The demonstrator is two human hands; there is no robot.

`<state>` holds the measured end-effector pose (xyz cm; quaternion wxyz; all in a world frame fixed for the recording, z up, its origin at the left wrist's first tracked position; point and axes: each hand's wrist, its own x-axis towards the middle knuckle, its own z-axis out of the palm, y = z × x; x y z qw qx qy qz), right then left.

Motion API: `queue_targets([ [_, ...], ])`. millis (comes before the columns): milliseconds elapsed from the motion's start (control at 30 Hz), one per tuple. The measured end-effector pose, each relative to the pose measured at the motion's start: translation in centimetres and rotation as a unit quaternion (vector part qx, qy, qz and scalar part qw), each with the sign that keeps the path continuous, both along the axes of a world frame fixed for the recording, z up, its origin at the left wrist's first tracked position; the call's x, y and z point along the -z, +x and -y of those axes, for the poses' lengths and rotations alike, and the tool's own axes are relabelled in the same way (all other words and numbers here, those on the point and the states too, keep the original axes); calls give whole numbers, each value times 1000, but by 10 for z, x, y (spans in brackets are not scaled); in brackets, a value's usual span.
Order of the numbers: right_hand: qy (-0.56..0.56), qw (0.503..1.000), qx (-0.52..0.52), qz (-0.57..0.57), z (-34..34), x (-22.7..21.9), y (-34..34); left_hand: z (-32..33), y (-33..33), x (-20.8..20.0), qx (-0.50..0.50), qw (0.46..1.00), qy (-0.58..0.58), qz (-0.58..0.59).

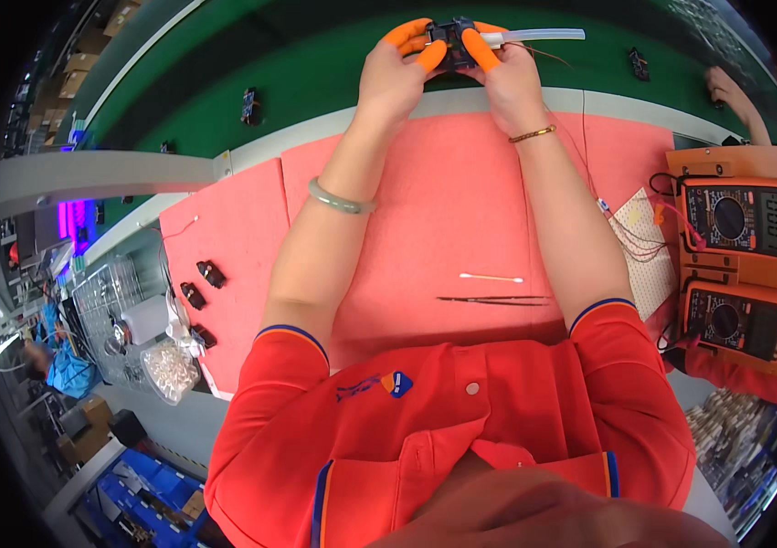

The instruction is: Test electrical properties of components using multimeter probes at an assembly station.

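Two bare forearms reach across from where the wearer sits, and at their far end the left hand [397,78] and right hand [509,87] meet over the green belt [333,78]. Between them, above the belt, is a small dark device [450,46]. The left hand pinches it from one side, thumb and fingers closed on its edge; the right hand grips the opposite side in the same way. I can see orange finger covers [481,50] on both. A pale translucent tube [548,35] juts out rightward beside the right hand, with a thin wire trailing near it; I can't tell whether the fingers hold the tube too.

Nearer the body, on the pinkish-red mat [425,201], a cotton swab [491,278] lies just beyond dark tweezers [498,300]. Three small black parts [210,274] sit at the mat's left side. Over to the right, two orange-framed multimeters [729,219] stand one nearer than the other, and another person's hand [726,89] rests near the belt.
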<state>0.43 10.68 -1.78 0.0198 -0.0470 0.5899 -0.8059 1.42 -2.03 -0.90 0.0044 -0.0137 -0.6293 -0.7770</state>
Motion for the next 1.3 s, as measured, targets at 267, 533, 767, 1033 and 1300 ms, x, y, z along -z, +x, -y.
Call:
queue_targets([
  [267,-42,997,-66,-4,-8,1,2,7,16,-9,-121,932,-324,-108],
  [533,-90,992,-89,21,-9,-2,3,153,20,-7,-142,616,-775,21],
  [767,-110,989,-88,44,-16,-2,4,124,2,-11,-93,800,-592,29],
  [1033,-147,985,-23,90,-15,7,-2,10,-6,-25,-23,990,-101,100],
  [1300,-138,984,37,101,-11,-2,2,27,-10,1,57,985,117,110],
])
